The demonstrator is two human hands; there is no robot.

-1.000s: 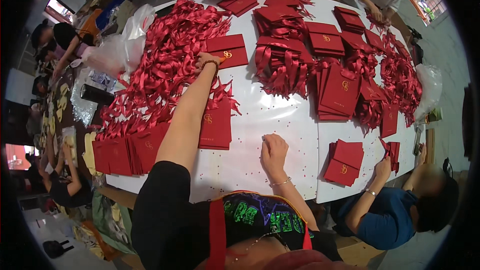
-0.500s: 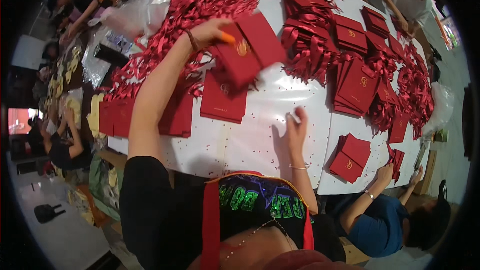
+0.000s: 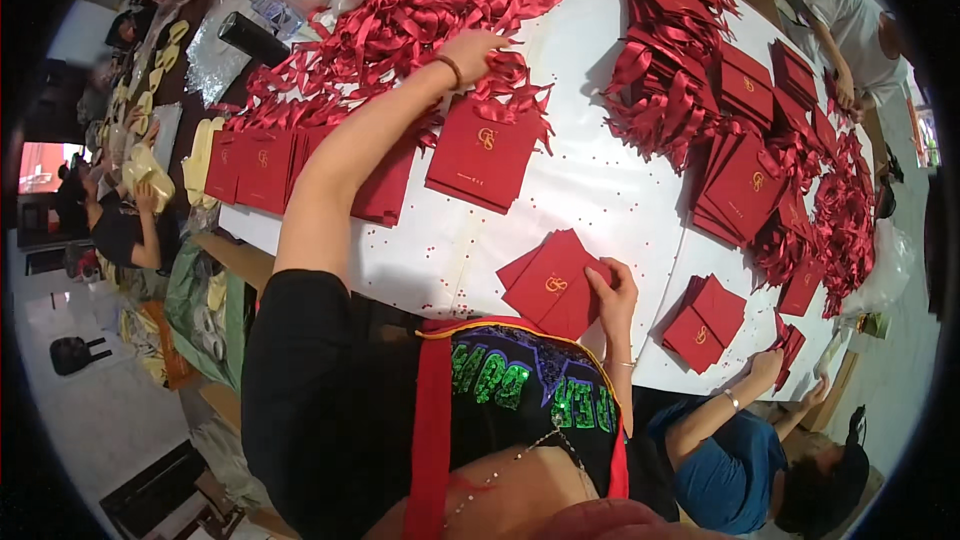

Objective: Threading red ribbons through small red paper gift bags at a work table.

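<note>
Left hand (image 3: 472, 55), a dark beaded bracelet on its wrist, is at the lower right edge of a big heap of shiny red satin ribbons (image 3: 430, 10); its fingertips are partly hidden, so whether they are pinched together cannot be told. Right hand (image 3: 617, 298) is at a fanned stack of flat red card envelopes (image 3: 553, 288) with a gold emblem, near the table's front edge. Its thumb lies over the stack's right edge, but whether the fingers close underneath cannot be seen.

Between the ribbon heap and that stack, a red rectangular paper bag (image 3: 483, 155) with a gold emblem lies on the white table (image 3: 590, 190), ribbon loops at its top. More red paper bags (image 3: 265, 168) stand in an overlapping row to the left, partly behind the left forearm. To the right lies another envelope stack (image 3: 703, 325), near a blue-sleeved co-worker (image 3: 725, 450).
</note>
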